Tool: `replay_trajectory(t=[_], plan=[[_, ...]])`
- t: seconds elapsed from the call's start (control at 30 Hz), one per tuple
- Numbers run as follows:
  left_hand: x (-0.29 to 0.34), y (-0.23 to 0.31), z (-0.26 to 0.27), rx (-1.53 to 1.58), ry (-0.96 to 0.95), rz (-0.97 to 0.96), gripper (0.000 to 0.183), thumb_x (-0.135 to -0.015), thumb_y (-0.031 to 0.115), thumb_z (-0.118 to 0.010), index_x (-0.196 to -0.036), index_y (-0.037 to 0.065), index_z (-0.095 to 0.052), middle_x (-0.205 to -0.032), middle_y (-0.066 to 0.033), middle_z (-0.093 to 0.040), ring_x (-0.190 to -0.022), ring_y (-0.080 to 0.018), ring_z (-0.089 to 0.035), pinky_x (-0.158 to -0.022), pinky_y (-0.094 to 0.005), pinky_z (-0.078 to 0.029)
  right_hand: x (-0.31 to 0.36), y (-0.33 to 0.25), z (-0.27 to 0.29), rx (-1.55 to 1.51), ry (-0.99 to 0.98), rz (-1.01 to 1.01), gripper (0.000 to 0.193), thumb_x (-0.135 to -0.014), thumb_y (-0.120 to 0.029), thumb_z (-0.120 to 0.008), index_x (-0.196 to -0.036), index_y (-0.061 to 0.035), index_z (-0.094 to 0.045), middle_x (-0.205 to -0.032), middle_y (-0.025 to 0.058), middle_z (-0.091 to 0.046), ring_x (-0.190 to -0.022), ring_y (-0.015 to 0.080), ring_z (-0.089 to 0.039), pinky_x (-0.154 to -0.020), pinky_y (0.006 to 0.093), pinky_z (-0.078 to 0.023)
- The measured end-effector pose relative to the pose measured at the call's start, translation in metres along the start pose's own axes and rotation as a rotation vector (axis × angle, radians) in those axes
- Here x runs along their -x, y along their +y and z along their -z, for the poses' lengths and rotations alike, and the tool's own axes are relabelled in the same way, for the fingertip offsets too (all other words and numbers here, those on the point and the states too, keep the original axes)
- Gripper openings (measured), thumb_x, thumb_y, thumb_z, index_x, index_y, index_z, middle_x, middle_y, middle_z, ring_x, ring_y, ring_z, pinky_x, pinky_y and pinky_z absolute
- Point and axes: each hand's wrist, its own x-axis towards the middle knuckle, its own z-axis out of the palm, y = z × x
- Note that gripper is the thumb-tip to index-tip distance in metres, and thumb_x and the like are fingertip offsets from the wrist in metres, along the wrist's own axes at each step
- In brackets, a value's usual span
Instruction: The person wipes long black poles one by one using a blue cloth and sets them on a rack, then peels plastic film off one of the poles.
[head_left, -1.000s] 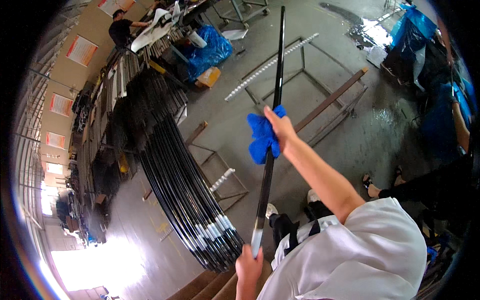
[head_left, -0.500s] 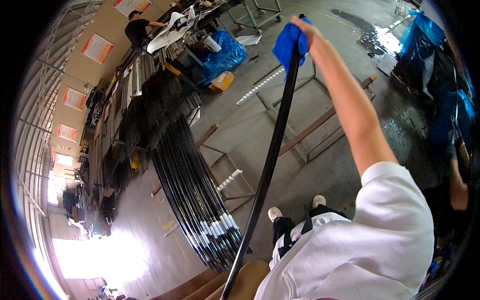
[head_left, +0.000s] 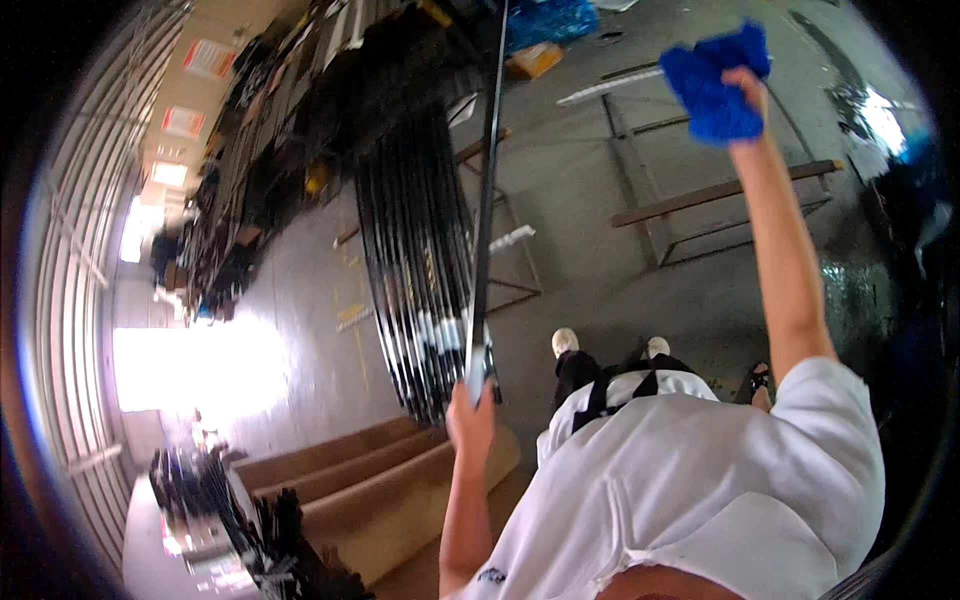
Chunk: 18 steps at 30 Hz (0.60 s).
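Note:
My left hand [head_left: 470,418] is closed around the near end of a long black bar [head_left: 487,215], beside a pale band at that end. The bar stretches away toward the top edge, over a row of similar black bars [head_left: 415,230] with pale bands near their near ends. Out to the right, my right hand [head_left: 746,88] grips a bunched blue cloth [head_left: 712,92], apart from the bar. The cloth is slightly smeared by motion, and the bar's far end runs out of the picture.
Metal stands with a brown crossbar [head_left: 725,195] are on the floor to the right. Brown carpeted or padded steps [head_left: 385,500] lie near left, with dark bundled pieces [head_left: 290,550] beside them. A cardboard box [head_left: 535,60] and blue plastic [head_left: 555,22] are at the far side.
The blue cloth has come off the bar and moved right with my right hand. The bar has swung toward the left, and my left hand has come into view holding it.

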Motion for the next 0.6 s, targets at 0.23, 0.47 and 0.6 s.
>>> replay_trajectory(t=[0.23,0.47,0.6], plan=[[-0.021,0.177,-0.049,-0.046,0.017,-0.206,0.035,-0.089,0.032,-0.052,-0.099,-0.001,-0.05,-0.077,-0.0242,-0.06,-0.072,-0.0393,-0.06,-0.06,-0.0459,-0.045,0.177,0.148,-0.104,-0.291,-0.113,-0.577,0.031,-0.081,-0.034,-0.061,-0.099,-0.0097,-0.057,-0.087,0.0045,-0.061,-0.077,0.0157,-0.059,-0.07,0.0326,-0.05],[-0.031,0.145,-0.061,0.297,-0.112,-0.919,0.022,-0.084,0.018,-0.054,-0.103,0.007,-0.054,-0.068,-0.005,-0.057,-0.056,-0.0193,-0.055,-0.049,-0.0312,-0.042,0.192,0.146,-0.125,-0.081,0.07,-0.385,0.023,-0.08,-0.028,-0.069,-0.087,-0.0111,-0.055,-0.073,-0.0007,-0.054,-0.067,0.0102,-0.055,-0.052,0.0251,-0.043],[-0.018,0.132,-0.02,1.028,-1.405,0.218,0.013,-0.085,0.02,-0.058,-0.082,0.008,-0.054,-0.051,0.001,-0.044,-0.036,-0.0105,-0.039,-0.032,-0.0244,-0.026,0.201,0.1,-0.146,-0.139,0.149,-0.48,0.026,-0.082,-0.034,-0.065,-0.076,-0.0104,-0.054,-0.065,0.001,-0.053,-0.056,0.0123,-0.054,-0.049,0.0258,-0.042]])
